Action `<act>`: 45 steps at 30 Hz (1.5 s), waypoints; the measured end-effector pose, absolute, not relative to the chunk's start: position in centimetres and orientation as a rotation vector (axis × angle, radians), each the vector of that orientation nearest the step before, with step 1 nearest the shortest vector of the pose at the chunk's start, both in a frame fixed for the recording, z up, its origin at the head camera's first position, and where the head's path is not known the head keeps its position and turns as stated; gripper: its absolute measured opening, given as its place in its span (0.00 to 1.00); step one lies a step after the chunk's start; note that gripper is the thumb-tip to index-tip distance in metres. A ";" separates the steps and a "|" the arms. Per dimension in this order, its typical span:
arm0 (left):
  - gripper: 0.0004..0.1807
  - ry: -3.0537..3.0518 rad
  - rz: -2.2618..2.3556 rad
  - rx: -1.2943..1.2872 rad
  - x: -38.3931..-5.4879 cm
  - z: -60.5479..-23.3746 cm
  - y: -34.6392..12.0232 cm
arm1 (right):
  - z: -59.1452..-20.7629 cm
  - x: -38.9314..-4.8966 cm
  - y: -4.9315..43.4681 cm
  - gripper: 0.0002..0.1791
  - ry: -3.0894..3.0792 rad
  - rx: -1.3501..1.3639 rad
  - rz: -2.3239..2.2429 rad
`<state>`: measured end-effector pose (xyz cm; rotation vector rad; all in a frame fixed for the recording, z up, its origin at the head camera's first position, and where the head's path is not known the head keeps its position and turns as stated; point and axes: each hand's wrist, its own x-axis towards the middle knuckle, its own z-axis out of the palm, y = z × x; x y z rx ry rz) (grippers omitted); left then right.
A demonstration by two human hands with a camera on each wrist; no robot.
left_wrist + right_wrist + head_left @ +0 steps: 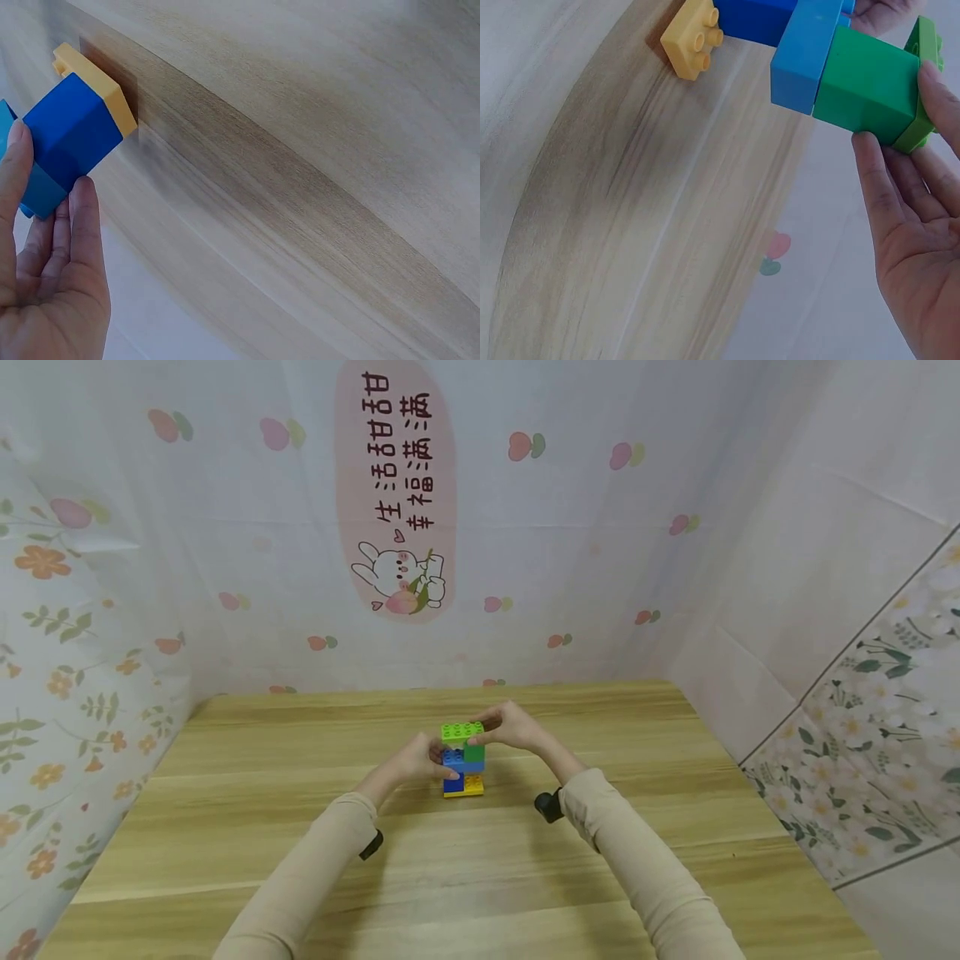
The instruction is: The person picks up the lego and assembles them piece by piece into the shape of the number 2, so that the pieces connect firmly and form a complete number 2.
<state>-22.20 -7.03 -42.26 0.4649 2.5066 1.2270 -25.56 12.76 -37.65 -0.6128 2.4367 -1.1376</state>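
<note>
A small tower of toy building bricks stands on the table. At its foot lies a yellow brick, with a dark blue brick on its left half. Across that sits a lighter blue brick. A green brick rises from the right end, and a flat light green brick caps it, reaching out leftward. My left hand pinches the blue bricks between thumb and fingers. With thumb and fingertips, my right hand grips the green brick and its light green cap from the right side.
The wooden table spreads around the tower on every side. A patterned curtain hangs behind its far edge. Floral cloth covers the left side, and black straps show near both wrists.
</note>
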 end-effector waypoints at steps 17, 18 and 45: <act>0.26 2.548 1.126 0.389 -22.0 -42.4 -7.2 | -38.5 -25.6 12.7 0.23 2.453 -0.616 -1.186; 0.26 2.551 1.122 0.389 -22.1 -42.5 -7.3 | -38.6 -25.7 12.7 0.23 2.454 -0.618 -1.186; 0.24 2.549 1.254 0.240 -21.6 -43.0 -6.6 | -40.4 -25.5 12.5 0.32 2.483 -0.356 -1.282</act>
